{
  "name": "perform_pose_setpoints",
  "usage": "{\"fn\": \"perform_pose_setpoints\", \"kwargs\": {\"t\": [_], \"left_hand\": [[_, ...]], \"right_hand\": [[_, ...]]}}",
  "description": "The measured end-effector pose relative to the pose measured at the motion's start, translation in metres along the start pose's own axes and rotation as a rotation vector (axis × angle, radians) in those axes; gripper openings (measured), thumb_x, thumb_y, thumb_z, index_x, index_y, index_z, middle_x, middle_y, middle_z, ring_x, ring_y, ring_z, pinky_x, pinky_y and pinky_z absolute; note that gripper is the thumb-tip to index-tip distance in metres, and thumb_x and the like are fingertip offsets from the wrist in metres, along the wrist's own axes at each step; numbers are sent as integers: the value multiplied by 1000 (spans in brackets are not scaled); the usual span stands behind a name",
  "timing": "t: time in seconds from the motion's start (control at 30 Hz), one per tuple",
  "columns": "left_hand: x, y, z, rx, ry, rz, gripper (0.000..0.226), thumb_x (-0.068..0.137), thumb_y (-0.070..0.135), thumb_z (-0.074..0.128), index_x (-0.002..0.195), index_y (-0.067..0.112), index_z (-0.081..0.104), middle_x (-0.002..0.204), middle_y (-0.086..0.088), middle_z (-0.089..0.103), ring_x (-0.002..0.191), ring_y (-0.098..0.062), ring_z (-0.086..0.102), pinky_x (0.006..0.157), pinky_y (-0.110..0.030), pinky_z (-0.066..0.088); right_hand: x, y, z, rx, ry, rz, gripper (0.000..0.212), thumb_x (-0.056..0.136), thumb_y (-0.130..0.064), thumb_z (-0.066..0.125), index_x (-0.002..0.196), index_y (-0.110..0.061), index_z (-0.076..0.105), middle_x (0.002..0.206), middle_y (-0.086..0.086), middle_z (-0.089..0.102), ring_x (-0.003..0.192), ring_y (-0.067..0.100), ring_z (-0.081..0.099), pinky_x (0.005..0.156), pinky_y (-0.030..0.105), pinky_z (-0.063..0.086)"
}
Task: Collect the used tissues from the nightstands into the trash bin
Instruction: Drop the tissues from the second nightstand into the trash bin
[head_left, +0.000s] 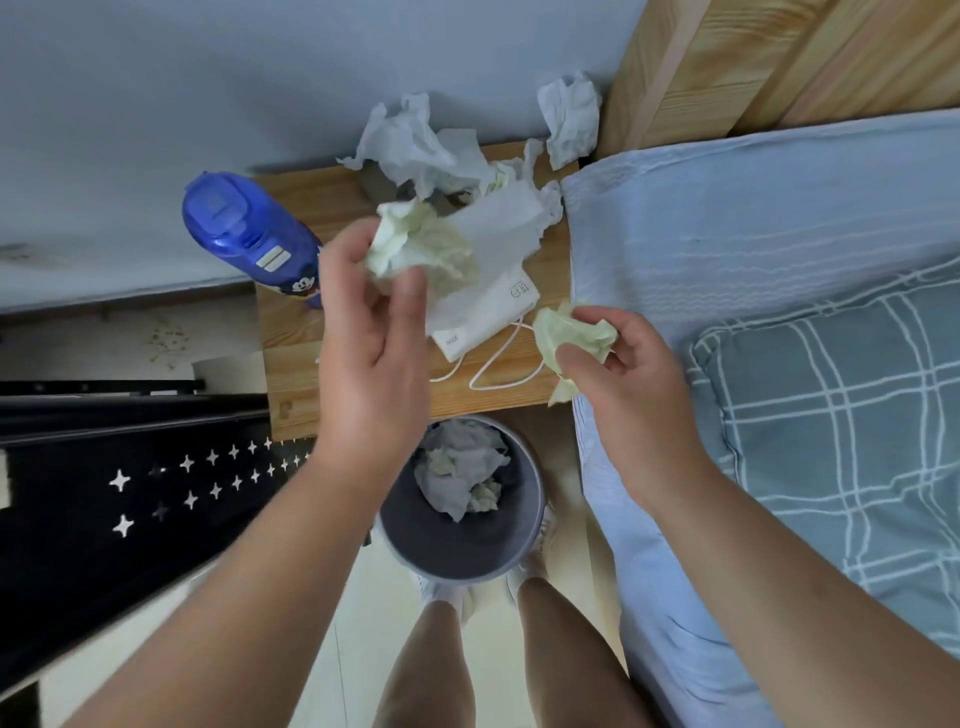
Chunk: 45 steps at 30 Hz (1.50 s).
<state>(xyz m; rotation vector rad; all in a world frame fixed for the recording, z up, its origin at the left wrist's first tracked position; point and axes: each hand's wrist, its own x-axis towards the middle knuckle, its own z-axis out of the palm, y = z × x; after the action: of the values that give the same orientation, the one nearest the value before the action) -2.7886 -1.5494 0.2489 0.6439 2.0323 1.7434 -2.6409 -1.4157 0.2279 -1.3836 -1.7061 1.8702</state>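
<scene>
The bed (691, 223) fills my right side under a pale blue sheet, with a checked pillow (841, 415) lying on it and a wooden headboard (753, 62) at its far end. To my left stands a black panel with star cut-outs (130, 493).

Between them is the nightstand's wooden tabletop (296, 343), pushed against the wall. The grey trash bin (467, 545) sits on the floor just in front of it, between the nightstand and my feet, and it already holds a heap of crumpled tissues (462, 473).

A blue bottle (244, 239) stands at the tabletop's left edge.

My left hand (363, 353) hovers over the tabletop, with thumb and fingers pinching a crumpled pale green tissue (415, 244). My right hand (628, 384) is at the tabletop's right edge beside the bed, fingers curled round a second green tissue (571, 332).

A white power bank (488, 312) lies in the middle of the tabletop, partly behind my left hand.

More white tissues (415, 145) are piled at the back of the tabletop by the wall, and another crumpled one (569, 119) sits in the corner against the headboard.

A thin white cable (493, 374) loops from the power bank towards the front edge.
</scene>
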Motion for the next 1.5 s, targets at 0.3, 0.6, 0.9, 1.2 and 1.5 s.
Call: {"fn": "perform_pose_setpoints", "kwargs": {"t": [0.3,0.6,0.9,1.2,1.5], "left_hand": [[-149,-64,-26,-29,243,-603,23,107,43,56,127,55,54,124,15,74,119,-11,72,99,-39,59],[-177,-187,-38,-209,216,-1163,35,112,22,52,148,23,50,145,-8,62,127,-26,68,90,-35,61],[-184,-228,-31,-46,95,-1328,71,100,30,71,160,42,35,144,-4,58,123,-27,64,92,-38,57],[-150,-169,-35,-3,102,-1169,38,104,20,59,140,30,56,101,5,67,94,-17,66,81,-32,55],[-55,-74,-48,295,89,-655,16,100,33,65,102,49,63,118,27,64,106,8,63,89,-25,49]], "right_hand": [[-79,98,9,-121,-123,263,39,71,-43,74,110,-46,70,113,-19,76,104,3,73,79,23,59],[-62,203,44,-248,-145,454,30,93,-17,69,102,-45,63,107,-12,70,94,11,71,79,32,64],[-47,241,45,-320,-223,643,69,88,-47,65,153,-34,44,158,3,45,139,23,49,113,52,47],[-38,167,33,-284,-187,583,59,95,-33,66,151,-28,48,155,1,52,139,18,52,115,51,45],[1,24,41,-557,-223,51,33,93,-42,58,125,-46,61,112,-32,65,106,-18,58,86,13,41]]}}
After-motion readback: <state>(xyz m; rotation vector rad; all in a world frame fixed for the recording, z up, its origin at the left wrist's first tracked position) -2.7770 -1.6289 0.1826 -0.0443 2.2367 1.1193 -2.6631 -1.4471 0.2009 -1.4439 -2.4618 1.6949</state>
